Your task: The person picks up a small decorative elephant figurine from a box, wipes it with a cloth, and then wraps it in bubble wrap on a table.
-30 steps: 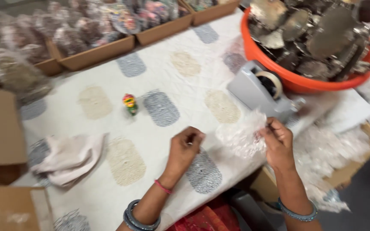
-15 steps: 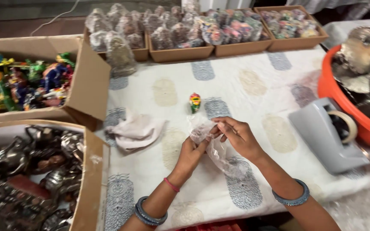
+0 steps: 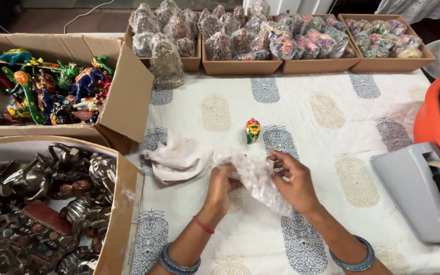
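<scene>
From my feed, I see both hands meeting over the middle of the desk (image 3: 383, 107), which is covered by a white cloth printed with grey and tan motifs. My left hand (image 3: 222, 186) is curled, its fingers pinching the near-left edge of a sheet of clear bubble wrap (image 3: 260, 183); my right hand (image 3: 294, 181) grips the same sheet from the other side, thumb and fingers closed on it, so the wrap is bunched and lifted between the two hands just above the cloth. Just beyond the hands stands a small painted figurine (image 3: 252, 130), upright, in red, green and yellow, apart from the wrap. To the left of my left hand lies a crumpled pale rag (image 3: 176, 159), touching the wrap's edge or very near it; I cannot tell which. At the left sit two open cardboard boxes: the far one (image 3: 128, 97) holds bright painted animal figures, the near one (image 3: 123, 214) dark metal figures. Along the far edge runs a row of shallow cardboard trays (image 3: 240, 66) filled with wrapped pieces. At the right stand a grey tape dispenser (image 3: 413, 193) and, behind it, an orange tub (image 3: 429, 122).
</scene>
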